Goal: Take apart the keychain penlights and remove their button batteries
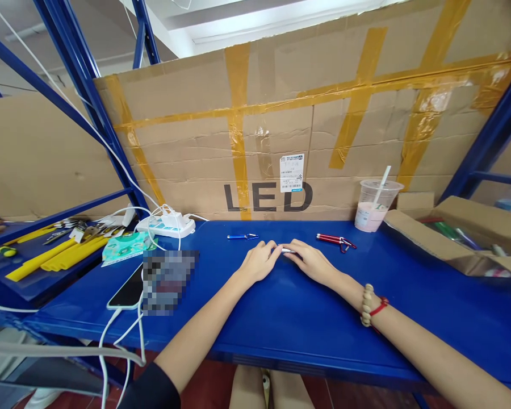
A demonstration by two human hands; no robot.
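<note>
Both my hands rest on the blue table [306, 318] near its middle. My left hand [259, 261] and my right hand [310, 262] meet around a small silver pen-like light [288, 250], fingers curled on its two ends. A blue keychain light [242, 236] lies just behind my left hand. A red keychain light [335, 240] with a clip lies behind my right hand. My right wrist wears a bead bracelet [367, 305] and a red string.
A pink drink cup [373, 208] with a straw stands at the back right, beside an open cardboard box [455, 238]. A power strip [167, 224], white cables, a phone [128, 292] and a teal packet [125, 246] lie at left. Taped cardboard marked LED forms the back wall.
</note>
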